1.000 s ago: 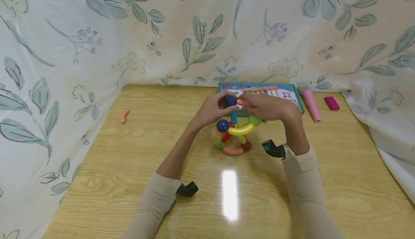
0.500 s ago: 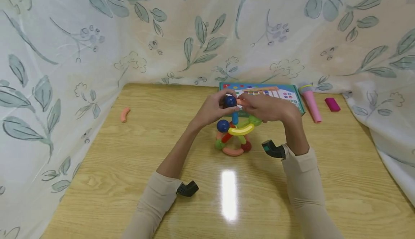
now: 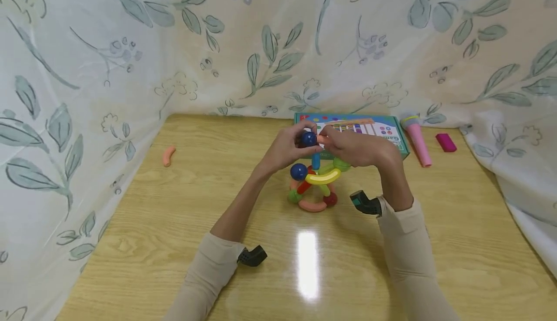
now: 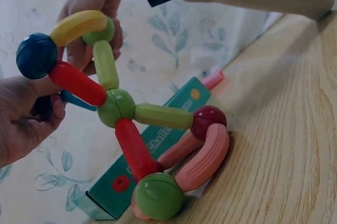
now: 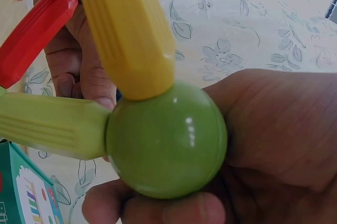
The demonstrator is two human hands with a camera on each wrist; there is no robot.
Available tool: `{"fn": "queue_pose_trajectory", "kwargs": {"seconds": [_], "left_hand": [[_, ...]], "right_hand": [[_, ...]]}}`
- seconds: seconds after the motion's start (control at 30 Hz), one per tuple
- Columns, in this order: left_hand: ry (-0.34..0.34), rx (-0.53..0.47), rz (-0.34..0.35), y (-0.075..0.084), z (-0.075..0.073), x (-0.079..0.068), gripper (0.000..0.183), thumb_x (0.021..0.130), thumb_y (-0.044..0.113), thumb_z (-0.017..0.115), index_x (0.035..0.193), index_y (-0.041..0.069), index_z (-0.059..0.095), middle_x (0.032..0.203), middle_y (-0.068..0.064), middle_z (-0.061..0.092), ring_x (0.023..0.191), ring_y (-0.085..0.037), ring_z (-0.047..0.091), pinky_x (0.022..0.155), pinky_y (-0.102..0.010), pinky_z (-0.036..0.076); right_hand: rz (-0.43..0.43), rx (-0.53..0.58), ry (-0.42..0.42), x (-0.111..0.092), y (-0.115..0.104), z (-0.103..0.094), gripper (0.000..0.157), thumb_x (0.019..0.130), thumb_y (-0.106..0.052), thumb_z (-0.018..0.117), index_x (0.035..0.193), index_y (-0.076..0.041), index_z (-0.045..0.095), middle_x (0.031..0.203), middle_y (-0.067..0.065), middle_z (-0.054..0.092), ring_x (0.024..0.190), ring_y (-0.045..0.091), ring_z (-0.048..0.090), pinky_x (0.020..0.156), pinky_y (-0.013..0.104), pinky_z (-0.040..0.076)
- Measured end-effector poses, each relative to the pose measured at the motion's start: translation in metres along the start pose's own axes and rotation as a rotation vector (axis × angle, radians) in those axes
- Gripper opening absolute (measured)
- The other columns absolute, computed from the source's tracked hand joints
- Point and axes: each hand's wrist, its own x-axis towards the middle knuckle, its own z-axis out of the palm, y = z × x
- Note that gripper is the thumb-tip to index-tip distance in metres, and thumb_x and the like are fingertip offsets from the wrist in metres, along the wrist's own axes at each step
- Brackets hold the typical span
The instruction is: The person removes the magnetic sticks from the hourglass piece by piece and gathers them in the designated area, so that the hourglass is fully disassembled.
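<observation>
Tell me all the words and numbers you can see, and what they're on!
"Chall": on the side of the green box; the rest is unclear.
"Gam": on the top of the same box, in the head view; the letters after it are blurred.
Other print on the box: too small or blurred to read.
Balls and sticks: no words I can see.

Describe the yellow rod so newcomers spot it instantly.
On the table, before the box, stands a toy frame. On its near side, the yellow rod curves from blue ball to green ball. Near a red rod and lime rod, it alone is yellow.
</observation>
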Motion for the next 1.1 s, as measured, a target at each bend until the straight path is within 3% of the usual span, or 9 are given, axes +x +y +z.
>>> {"fn": "queue_pose_trajectory", "kwargs": {"seconds": [0.33,0.5,0.7,0.9,1.1], "left_hand": [[0.026,-0.017,-0.043,-0.004,-0.002,0.001,0.036,0.093,0.015,0.080,0.116,0.010,0.053,0.088,-0.013,0.070,0.072,-0.017,0.059,0.067,-0.022,0.050],[0.021,-0.085,-0.098,-0.004,-0.003,0.002,0.038,0.092,0.013,0.081,0.118,0.010,0.052,0.097,-0.017,0.073,0.080,-0.019,0.070,0.076,-0.028,0.061],[0.040,-0.109,-0.128,-0.003,-0.009,0.000,0.039,0.093,0.011,0.080,0.121,0.007,0.054,0.108,-0.021,0.075,0.089,-0.020,0.074,0.079,-0.028,0.061],[0.096,0.018,-0.129,-0.005,-0.034,-0.006,0.035,0.096,0.018,0.077,0.127,0.009,0.065,0.118,-0.013,0.070,0.096,-0.024,0.067,0.081,-0.031,0.056],[0.192,0.152,-0.143,-0.012,-0.076,-0.018,0.035,0.098,0.024,0.075,0.131,0.012,0.071,0.125,-0.013,0.062,0.100,-0.023,0.062,0.083,-0.028,0.053]], "right_hand": [[0.035,-0.008,0.021,-0.002,0.004,-0.004,0.022,0.115,-0.020,0.032,0.122,-0.003,0.043,0.082,0.006,0.043,0.056,0.022,0.046,0.059,0.033,0.044],[0.060,-0.001,0.006,-0.002,0.006,-0.006,0.021,0.114,-0.019,0.038,0.130,-0.007,0.043,0.089,0.010,0.053,0.057,0.024,0.053,0.061,0.037,0.051],[0.050,0.014,0.001,0.000,0.005,-0.006,0.019,0.114,-0.018,0.039,0.129,-0.008,0.043,0.092,0.012,0.054,0.059,0.024,0.053,0.061,0.039,0.053],[0.036,0.019,-0.008,0.003,0.003,-0.006,0.018,0.114,-0.019,0.038,0.127,-0.008,0.043,0.094,0.011,0.052,0.063,0.024,0.054,0.063,0.038,0.053],[0.046,0.029,-0.019,0.001,0.004,-0.006,0.021,0.114,-0.021,0.037,0.130,-0.007,0.042,0.100,0.012,0.052,0.067,0.024,0.052,0.064,0.038,0.053]]}}
